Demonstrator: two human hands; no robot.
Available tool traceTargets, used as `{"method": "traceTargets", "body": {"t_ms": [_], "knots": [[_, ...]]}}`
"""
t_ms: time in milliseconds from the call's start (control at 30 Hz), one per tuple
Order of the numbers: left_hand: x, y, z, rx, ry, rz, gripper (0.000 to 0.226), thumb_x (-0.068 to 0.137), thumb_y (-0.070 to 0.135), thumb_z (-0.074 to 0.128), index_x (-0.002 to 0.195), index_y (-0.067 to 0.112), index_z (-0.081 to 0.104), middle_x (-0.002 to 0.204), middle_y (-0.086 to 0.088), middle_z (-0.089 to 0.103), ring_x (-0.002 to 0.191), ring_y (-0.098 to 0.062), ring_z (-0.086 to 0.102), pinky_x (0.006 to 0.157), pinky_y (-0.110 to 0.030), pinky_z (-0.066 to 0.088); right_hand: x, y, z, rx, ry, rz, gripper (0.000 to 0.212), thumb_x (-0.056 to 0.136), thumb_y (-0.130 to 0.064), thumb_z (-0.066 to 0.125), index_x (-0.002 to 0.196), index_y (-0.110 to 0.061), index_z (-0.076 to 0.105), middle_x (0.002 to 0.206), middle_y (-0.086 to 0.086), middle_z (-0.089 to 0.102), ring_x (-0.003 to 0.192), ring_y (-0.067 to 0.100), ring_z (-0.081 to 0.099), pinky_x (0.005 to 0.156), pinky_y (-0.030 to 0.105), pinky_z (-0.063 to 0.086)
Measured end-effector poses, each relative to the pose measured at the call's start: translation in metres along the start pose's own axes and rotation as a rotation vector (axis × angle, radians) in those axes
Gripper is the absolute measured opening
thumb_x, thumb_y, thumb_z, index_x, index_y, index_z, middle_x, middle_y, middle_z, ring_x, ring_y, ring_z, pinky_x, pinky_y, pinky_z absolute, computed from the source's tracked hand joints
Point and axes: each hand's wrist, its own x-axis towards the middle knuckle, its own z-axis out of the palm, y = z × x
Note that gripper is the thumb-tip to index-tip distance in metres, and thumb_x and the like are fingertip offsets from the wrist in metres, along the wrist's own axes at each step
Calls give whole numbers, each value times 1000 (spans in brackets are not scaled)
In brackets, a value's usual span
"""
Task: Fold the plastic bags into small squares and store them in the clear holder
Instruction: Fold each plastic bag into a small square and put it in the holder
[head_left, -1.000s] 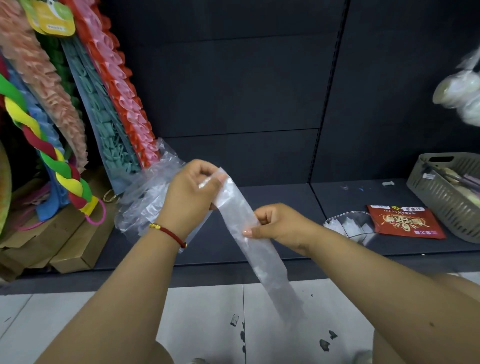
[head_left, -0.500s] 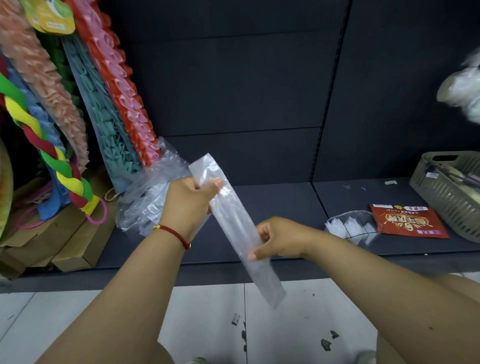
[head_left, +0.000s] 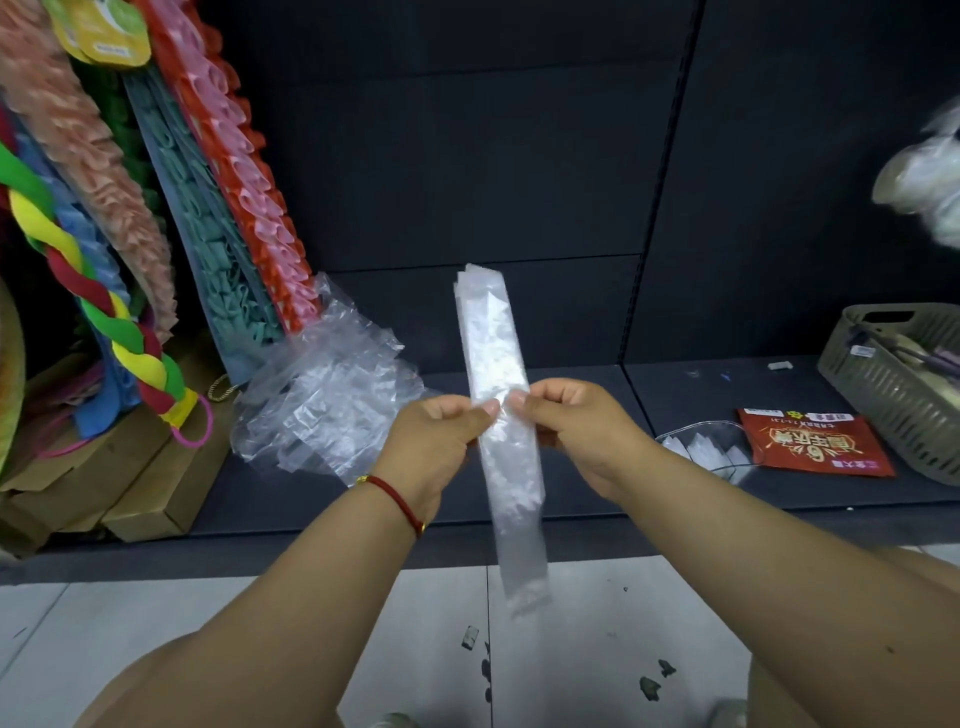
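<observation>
A clear plastic bag folded into a long narrow strip (head_left: 493, 353) stands nearly upright in front of me. My left hand (head_left: 436, 441) pinches its left edge near the middle, and my right hand (head_left: 571, 426) pinches the right edge at the same height. A loose heap of crumpled clear plastic bags (head_left: 322, 400) lies on the dark shelf to the left. The clear holder (head_left: 711, 447) sits on the shelf to the right with several small folded white squares inside.
Colourful foam and ribbon garlands (head_left: 119, 249) hang at the left over cardboard boxes (head_left: 135, 488). A red snack packet (head_left: 815, 447) and a grey slotted basket (head_left: 904, 384) lie at the right of the shelf (head_left: 571, 499). Below is a pale tiled floor (head_left: 571, 649) with small scraps.
The strip has swung from slanting to nearly upright. My left hand slid down from its top end to the middle, and my right hand came up to meet it.
</observation>
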Motion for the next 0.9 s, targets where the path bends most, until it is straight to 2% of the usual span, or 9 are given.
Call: {"method": "traceTargets", "body": {"t_ms": [133,233,333,433,500,567,667,767,900], "knots": [[1,2,-2,-78,41,3,18,90,15,67,93,-2,70,98,-21,73,83,-25,65,87,-37,53,0,-1,1,-36,21,-12,15,92,-17,66,82,-7,69,85,12,73,77,17,66,77,26,56],[-1,2,0,-70,39,37,14,91,15,67,88,3,72,96,-18,74,87,-26,67,92,-37,53,-1,-2,0,-85,35,-20,17,92,-19,66,85,-5,70,93,18,73,80,21,65,87,35,55],[-1,3,0,-19,42,126,12,90,15,68,83,8,74,104,-13,73,96,-19,66,101,-40,49,-1,-6,-2,-108,21,-31,18,93,-19,65,80,-8,69,86,17,71,78,20,62,87,37,54],[-2,6,0,128,97,286,23,93,19,65,71,19,72,141,12,47,126,-3,45,105,-25,34,0,-14,-8,-29,-47,24,17,93,-15,64,78,-8,67,78,8,69,76,19,61,82,32,52],[0,6,-3,283,105,456,39,97,39,54,68,20,71,144,32,33,140,3,22,111,-19,18,-1,-20,-13,33,-98,77,18,93,-11,62,76,-8,67,73,5,68,71,16,62,76,28,52],[1,6,-7,352,54,576,53,94,57,33,78,27,74,134,42,41,140,10,17,116,-19,7,-1,-25,-18,74,-138,105,20,93,-8,60,74,-7,67,70,4,68,67,14,62,73,26,52],[-3,8,-7,292,-36,580,61,99,57,17,91,38,74,114,28,66,129,9,42,120,-36,16,0,-27,-23,87,-154,90,18,93,-11,60,79,-7,69,73,4,69,70,14,63,76,28,51],[-8,12,-3,89,-122,458,66,98,55,19,103,20,75,111,8,73,113,-4,62,100,-23,42,0,-27,-25,55,-138,67,14,90,-14,65,78,-8,68,76,4,71,72,14,65,77,27,53],[-4,11,1,-199,-173,220,77,88,62,28,120,3,66,119,-10,70,115,-21,64,105,-42,46,2,-22,-27,45,-85,63,11,83,-13,71,76,-7,65,77,6,71,73,17,66,77,28,54]]}}
